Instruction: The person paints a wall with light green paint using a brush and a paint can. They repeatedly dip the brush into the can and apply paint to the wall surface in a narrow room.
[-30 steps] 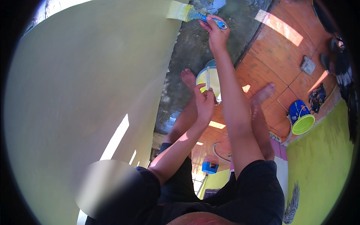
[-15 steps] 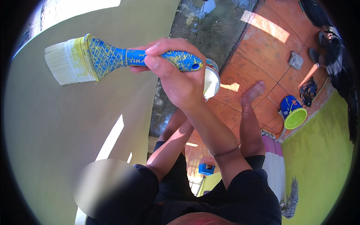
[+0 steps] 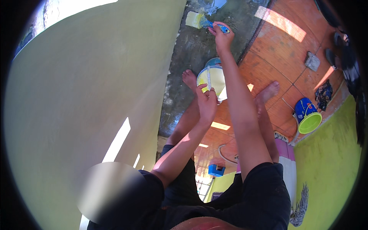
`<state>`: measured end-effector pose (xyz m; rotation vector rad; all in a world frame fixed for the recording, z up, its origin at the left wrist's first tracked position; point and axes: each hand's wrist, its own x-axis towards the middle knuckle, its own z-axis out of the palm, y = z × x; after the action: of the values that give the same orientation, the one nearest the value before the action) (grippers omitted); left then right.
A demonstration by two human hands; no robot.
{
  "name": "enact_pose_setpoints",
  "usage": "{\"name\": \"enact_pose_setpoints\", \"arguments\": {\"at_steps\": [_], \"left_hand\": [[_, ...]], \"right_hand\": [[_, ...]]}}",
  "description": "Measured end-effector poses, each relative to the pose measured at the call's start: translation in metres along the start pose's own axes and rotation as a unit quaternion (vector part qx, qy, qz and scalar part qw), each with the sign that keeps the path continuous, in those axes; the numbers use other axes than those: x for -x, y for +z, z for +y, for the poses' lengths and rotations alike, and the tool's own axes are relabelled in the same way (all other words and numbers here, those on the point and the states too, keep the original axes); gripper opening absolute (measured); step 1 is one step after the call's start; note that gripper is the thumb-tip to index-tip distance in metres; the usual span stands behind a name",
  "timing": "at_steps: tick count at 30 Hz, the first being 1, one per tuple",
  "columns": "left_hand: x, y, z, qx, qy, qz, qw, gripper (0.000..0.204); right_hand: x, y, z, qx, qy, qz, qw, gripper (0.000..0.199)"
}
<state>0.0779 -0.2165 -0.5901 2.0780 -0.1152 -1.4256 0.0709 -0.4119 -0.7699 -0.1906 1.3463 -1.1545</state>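
My right hand (image 3: pixel 223 36) is wrapped round the blue handle of a wide paintbrush (image 3: pixel 194 20). The brush is held out far from me, its pale bristles pointing left, above the dark strip of floor. Yellow-green paint smears mark its ferrule and handle. Below it, between my bare feet, is a paint bucket (image 3: pixel 204 78) with pale yellow-white paint inside. The closed fingers of my left hand (image 3: pixel 207 101) grip the bucket at its near side, by a thin white bar that looks like its handle. My right forearm partly covers the bucket's right side.
A smooth painted wall (image 3: pixel 96 76) fills the left. Orange tiles (image 3: pixel 264 57) lie right of the dark wet strip (image 3: pixel 184 50). A blue bucket with a lime inside (image 3: pixel 309 122), a grey stone block (image 3: pixel 312 61) and a dark crumpled cloth (image 3: pixel 324 94) are at the right.
My right hand has carried the paintbrush away from the wall, farther out and right, over the dark floor. The bucket and my left hand, earlier mostly hidden, now show.
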Motion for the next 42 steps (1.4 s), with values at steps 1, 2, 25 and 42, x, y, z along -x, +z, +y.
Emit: {"name": "enact_pose_setpoints", "arguments": {"at_steps": [1,2,25,42], "left_hand": [[-0.001,0.0,0.001,0.002,0.012,0.0,1.0,0.027],[-0.001,0.0,0.002,0.001,0.013,0.0,1.0,0.027],[-0.019,0.004,-0.025,-0.191,0.158,0.024,0.968,0.026],[-0.004,0.006,0.0,0.0,0.019,0.031,0.999,0.03]], "right_hand": [[-0.006,0.001,0.009,-0.017,-0.017,-0.027,0.999,0.012],[-0.01,0.002,0.018,-0.02,-0.014,-0.034,0.999,0.011],[0.168,0.082,-0.146,-0.103,-0.035,-0.184,0.977,0.013],[0.045,0.061,-0.034,-0.054,-0.001,-0.037,0.998,0.014]]}}
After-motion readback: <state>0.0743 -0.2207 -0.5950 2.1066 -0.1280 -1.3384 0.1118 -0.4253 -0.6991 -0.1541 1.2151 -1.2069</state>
